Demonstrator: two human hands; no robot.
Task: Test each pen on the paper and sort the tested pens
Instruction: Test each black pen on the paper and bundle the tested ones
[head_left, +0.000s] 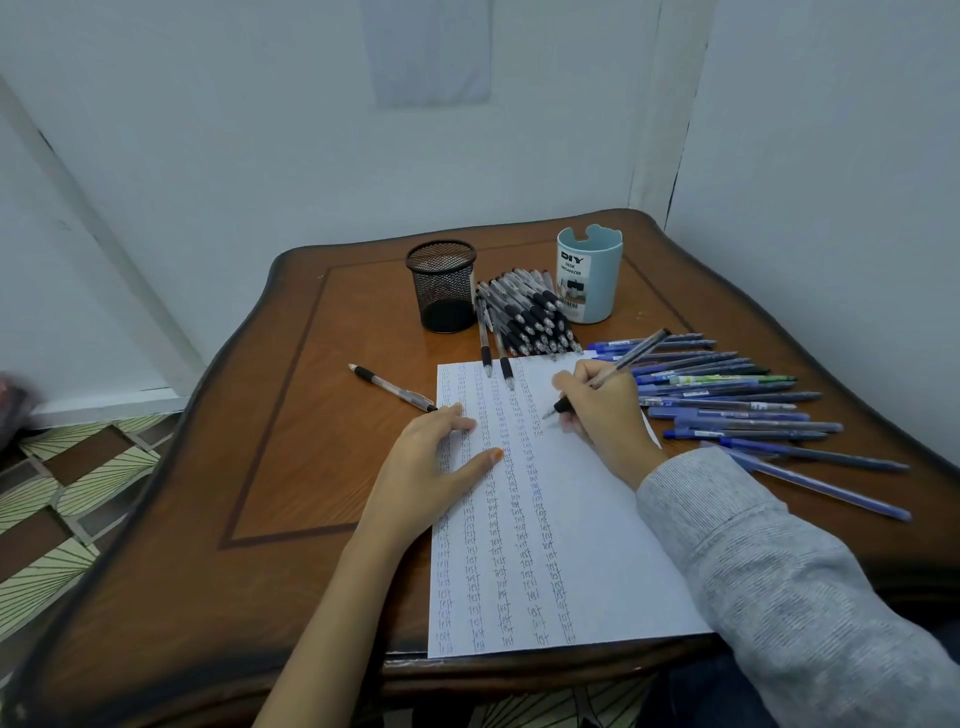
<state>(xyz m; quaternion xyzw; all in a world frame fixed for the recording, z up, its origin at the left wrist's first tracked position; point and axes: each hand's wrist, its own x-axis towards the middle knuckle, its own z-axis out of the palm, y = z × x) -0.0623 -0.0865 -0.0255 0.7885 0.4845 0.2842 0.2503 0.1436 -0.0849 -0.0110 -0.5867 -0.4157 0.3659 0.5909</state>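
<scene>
grey sleeve (779, 571) of the right arm fills the near corner of the head view. ahead of it the right grip (605, 410), a bare hand, is closed round a clear pen (623, 358), thumb and fingers pinching low on the barrel near its black collar. the pen sits over the upper middle of the paper (597, 519), among columns of the written word "test". its long axis runs on a diagonal: tip down and to the left at the sheet, back end up and to the right, leaning over the row of blue pens (737, 400). whether the tip touches the sheet i cannot tell. the left grip (436, 467) lies flat and spread on the paper's left edge, holding nothing, only pressing. to do this stroke well, i judge, let the flat hand pin the sheet, write one short word on a bare patch, and look for an even line before choosing between the mesh cup (444, 286) and the blue organizer (592, 275) on the table (311, 415).
</scene>
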